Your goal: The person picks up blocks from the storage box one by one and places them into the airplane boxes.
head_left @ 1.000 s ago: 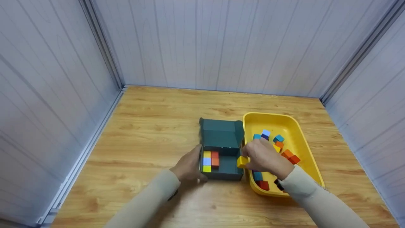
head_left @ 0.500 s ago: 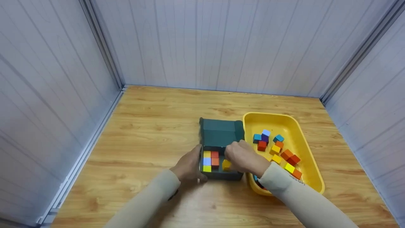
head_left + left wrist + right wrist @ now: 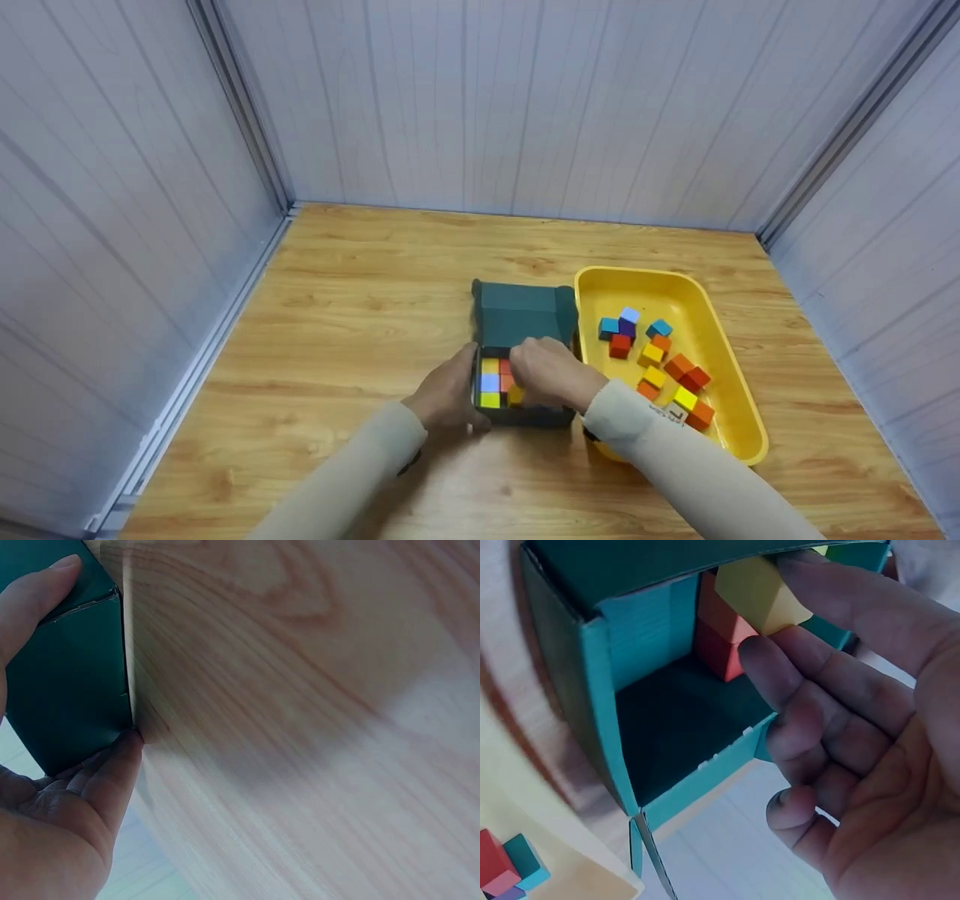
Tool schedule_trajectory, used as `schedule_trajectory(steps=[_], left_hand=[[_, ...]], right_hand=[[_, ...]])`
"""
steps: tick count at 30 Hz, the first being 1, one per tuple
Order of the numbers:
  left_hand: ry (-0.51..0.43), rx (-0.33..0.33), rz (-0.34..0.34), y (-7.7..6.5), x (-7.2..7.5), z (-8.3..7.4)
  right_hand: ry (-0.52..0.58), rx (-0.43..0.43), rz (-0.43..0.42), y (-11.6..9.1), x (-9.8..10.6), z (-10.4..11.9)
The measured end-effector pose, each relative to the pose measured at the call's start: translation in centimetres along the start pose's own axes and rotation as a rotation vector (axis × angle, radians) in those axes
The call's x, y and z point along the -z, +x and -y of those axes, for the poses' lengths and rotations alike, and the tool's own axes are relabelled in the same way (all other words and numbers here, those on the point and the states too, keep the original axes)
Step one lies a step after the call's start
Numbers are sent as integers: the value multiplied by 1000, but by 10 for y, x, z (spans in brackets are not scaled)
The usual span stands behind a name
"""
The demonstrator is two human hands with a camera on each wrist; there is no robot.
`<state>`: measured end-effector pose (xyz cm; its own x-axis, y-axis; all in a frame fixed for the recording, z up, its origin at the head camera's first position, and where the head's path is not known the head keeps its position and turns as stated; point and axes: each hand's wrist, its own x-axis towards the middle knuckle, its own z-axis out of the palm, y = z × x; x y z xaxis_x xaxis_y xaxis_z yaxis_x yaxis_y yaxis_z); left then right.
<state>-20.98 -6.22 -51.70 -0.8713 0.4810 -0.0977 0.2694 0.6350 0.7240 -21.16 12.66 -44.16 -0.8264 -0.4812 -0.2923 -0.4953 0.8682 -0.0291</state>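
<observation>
A dark green cardboard box [image 3: 517, 321] stands on the wooden table with its lid folded back. My left hand [image 3: 448, 390] grips the box's left side; the left wrist view has the thumb on one face and the fingers against another. Between thumb and fingertips, my right hand [image 3: 553, 373] pinches a yellow cube [image 3: 756, 596] inside the box. In the head view the cube is low at the front, beside a lime cube [image 3: 490, 400]. Behind it sit a blue cube [image 3: 490, 383], a yellow one and red ones [image 3: 721, 656]. The right hand covers the box's right part in the head view.
To the right, close against the box, a yellow tray [image 3: 716, 322] holds several loose cubes in red, orange, yellow and blue. My right forearm [image 3: 675, 442] crosses its front corner. White panel walls [image 3: 480, 105] stand at the back and both sides.
My right hand has carried the yellow cube from the tray side leftward into the box, up to the cubes there. The left hand stays on the box.
</observation>
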Motion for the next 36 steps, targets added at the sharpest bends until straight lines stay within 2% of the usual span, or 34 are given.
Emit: schedule_trajectory(steps=[9, 17, 21, 26, 32, 36], left_hand=[[3, -32, -42, -3, -1, 1], [2, -17, -24, -2, -1, 2], [-7, -16, -19, -2, -1, 3], [-26, -8, -11, -1, -1, 1], [-26, 16, -8, -1, -1, -1], [-11, -6, -19, -2, -1, 0]], right_hand=[[-42, 65, -84, 13, -15, 9], [18, 60, -105, 16, -22, 6], [80, 49, -72, 14, -15, 0], [164, -9, -34, 4, -1, -12], [227, -80, -63, -13, 16, -32], [252, -134, -102, -23, 24, -50]])
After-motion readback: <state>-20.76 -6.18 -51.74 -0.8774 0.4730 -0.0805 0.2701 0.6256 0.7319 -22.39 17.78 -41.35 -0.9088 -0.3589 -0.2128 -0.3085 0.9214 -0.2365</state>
